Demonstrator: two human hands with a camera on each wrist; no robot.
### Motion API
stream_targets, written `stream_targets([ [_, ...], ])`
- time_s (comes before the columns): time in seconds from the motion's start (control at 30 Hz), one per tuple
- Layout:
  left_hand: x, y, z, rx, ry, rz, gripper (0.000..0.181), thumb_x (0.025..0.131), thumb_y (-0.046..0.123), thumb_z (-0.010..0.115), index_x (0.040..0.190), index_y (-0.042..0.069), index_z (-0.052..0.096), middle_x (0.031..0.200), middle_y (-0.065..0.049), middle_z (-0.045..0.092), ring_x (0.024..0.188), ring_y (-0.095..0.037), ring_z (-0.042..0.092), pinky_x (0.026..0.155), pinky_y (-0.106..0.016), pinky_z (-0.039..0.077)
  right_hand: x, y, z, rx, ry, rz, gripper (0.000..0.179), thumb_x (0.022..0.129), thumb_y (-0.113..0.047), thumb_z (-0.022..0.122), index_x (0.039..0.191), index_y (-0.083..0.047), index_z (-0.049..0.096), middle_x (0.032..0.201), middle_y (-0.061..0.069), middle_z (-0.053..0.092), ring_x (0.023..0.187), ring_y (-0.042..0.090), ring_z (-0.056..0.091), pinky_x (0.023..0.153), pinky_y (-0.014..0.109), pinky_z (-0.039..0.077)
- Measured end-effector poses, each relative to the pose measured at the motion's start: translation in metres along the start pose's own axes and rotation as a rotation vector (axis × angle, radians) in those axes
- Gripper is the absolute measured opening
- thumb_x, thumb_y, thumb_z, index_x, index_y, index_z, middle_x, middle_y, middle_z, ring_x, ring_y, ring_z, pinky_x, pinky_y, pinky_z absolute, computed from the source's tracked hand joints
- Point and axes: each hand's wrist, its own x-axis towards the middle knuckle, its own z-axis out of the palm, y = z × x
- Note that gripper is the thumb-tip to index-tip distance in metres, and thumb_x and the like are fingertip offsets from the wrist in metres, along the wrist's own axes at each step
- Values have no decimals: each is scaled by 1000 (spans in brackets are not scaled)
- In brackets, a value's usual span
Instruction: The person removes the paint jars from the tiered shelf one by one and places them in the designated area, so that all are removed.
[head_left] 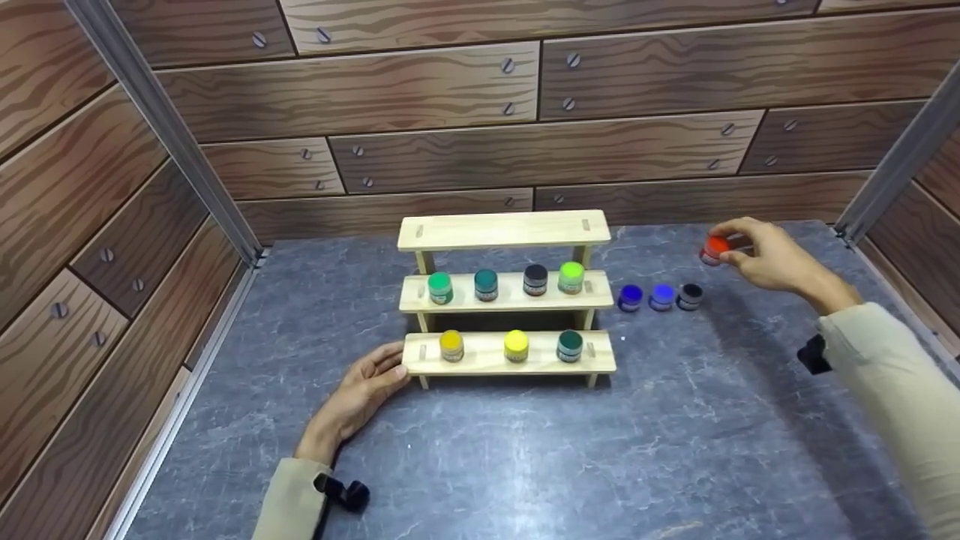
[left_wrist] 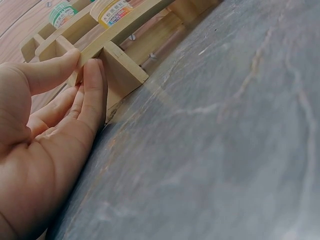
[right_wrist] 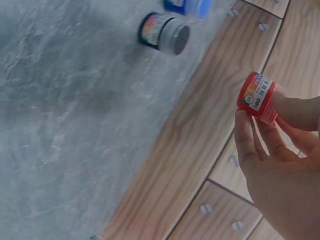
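Observation:
In the head view my right hand [head_left: 772, 255] pinches a red paint jar [head_left: 714, 250] between thumb and fingers, at the far right. The right wrist view shows the jar's label [right_wrist: 256, 94] and its tilted body, held apart from the table. My left hand [head_left: 367, 390] grips the left end of the lowest step of a three-step wooden rack [head_left: 480, 363]. Seen from the left wrist, the thumb lies on the step's edge [left_wrist: 131, 31] with the fingers underneath. On that step stand an amber jar [head_left: 451, 345], a yellow jar [head_left: 516, 345] and a dark green jar [head_left: 569, 345].
The middle step carries a green jar [head_left: 440, 287], a teal jar [head_left: 486, 285], a dark jar [head_left: 535, 280] and a lime jar [head_left: 571, 277]. Right of the rack stand a dark blue jar [head_left: 630, 298], a lighter blue jar [head_left: 662, 297] and a black jar [head_left: 690, 296]. Wood-patterned walls [head_left: 435, 90] enclose the table.

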Motion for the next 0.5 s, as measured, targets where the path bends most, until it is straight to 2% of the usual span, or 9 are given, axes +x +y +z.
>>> stream_targets([
  [0.07,-1,0,0,-3,0,1,65,106,0,60,161,-13,28,154,-18,52,127,-13,62,112,-28,53,-1,7,3,3,-14,22,41,105,1,61,143,13,54,136,41,56,121,62,60,93,34,60],
  [0.13,-1,0,0,-6,1,2,65,105,0,60,161,-13,28,154,-17,52,127,-14,62,112,-28,53,-3,13,7,10,-21,37,41,105,2,60,143,14,53,135,42,56,121,63,60,98,53,60],
  [0.17,-1,0,0,-8,0,2,65,105,0,60,161,-13,28,154,-17,52,127,-14,62,113,-28,53,-4,17,9,17,-21,43,41,104,3,60,143,15,53,135,43,56,120,63,60,99,58,59],
  [0.23,-1,0,0,-10,-3,2,65,106,0,60,161,-13,28,154,-17,52,127,-14,62,113,-28,52,-7,23,13,35,-30,57,42,103,5,59,143,16,52,135,43,56,121,64,59,101,58,59],
  [0.37,0,0,0,-12,-4,-1,65,106,0,60,161,-13,28,154,-17,52,127,-14,62,113,-28,53,-12,34,23,47,-38,74,42,101,7,60,141,17,53,133,44,58,121,62,60,97,38,63],
  [0.43,0,-1,-1,-14,-5,-2,66,106,0,60,161,-13,27,154,-17,51,127,-14,63,113,-28,53,-13,38,28,43,-38,73,42,100,8,59,140,17,54,133,44,58,120,63,60,97,40,62],
  [0.5,0,-1,-1,-14,-6,-2,66,106,1,60,161,-12,27,154,-16,52,127,-14,63,113,-28,53,-14,42,32,37,-37,68,42,99,11,58,139,18,55,132,44,58,120,63,60,100,49,61],
])
